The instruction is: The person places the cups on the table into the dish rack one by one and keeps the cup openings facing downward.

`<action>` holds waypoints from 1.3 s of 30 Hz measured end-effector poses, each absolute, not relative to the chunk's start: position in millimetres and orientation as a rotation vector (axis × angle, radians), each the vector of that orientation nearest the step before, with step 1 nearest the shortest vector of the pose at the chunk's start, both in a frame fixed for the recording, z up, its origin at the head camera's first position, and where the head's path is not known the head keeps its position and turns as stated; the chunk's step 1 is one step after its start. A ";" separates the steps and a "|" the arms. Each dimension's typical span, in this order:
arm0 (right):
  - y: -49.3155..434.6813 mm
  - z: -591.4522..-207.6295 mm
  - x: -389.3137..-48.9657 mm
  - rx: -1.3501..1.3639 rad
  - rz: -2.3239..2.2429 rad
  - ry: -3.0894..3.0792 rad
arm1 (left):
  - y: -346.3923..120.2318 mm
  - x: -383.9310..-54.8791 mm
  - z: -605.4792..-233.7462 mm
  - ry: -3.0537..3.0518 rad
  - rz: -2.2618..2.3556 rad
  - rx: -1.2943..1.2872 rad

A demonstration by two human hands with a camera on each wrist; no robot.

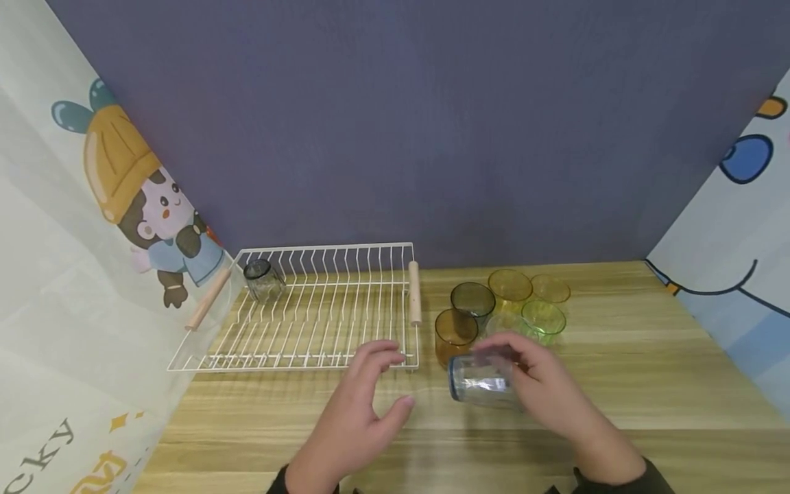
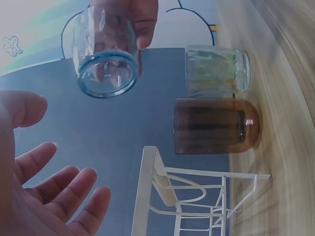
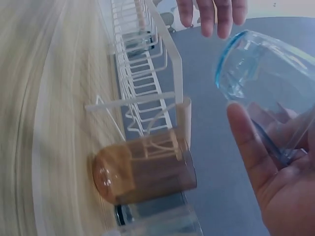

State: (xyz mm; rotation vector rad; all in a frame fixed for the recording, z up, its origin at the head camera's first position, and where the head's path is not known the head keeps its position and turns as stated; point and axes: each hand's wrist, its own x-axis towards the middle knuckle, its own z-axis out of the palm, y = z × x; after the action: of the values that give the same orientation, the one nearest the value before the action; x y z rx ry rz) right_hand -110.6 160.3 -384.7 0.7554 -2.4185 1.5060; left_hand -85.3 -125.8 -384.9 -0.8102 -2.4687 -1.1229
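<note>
My right hand [image 1: 552,391] grips a clear, blue-tinted drinking glass [image 1: 481,381] that lies on its side in the air, its base or rim end facing left. In the right wrist view the thumb and fingers wrap round this faceted glass [image 3: 266,73]. To its left, my left hand [image 1: 354,415] hangs with fingers spread and relaxed, in front of the dish rack's right corner and holding nothing. The left wrist view shows a gap between the left fingers [image 2: 74,196] and the glass. An amber glass [image 1: 455,336] stands just behind the held one.
A white wire dish rack [image 1: 327,368] with wooden handles [image 1: 415,293] stands at the left. In its far left corner sits a dark grey glass [image 1: 262,280]. Behind my right hand are several glasses, including a dark one [image 1: 472,300], a yellow one [image 1: 510,285] and a green one [image 1: 544,320].
</note>
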 end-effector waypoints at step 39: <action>87.8 -377.6 -106.5 0.596 1.561 -2.218 | -90.8 -91.8 -386.2 -2.044 -1.760 -0.930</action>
State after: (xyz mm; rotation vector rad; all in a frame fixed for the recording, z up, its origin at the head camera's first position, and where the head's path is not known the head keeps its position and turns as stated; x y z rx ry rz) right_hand -106.5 87.8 -377.6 0.5964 -2.2182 1.5606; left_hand -91.8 -90.8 -386.2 -0.9297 -2.0436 -1.7595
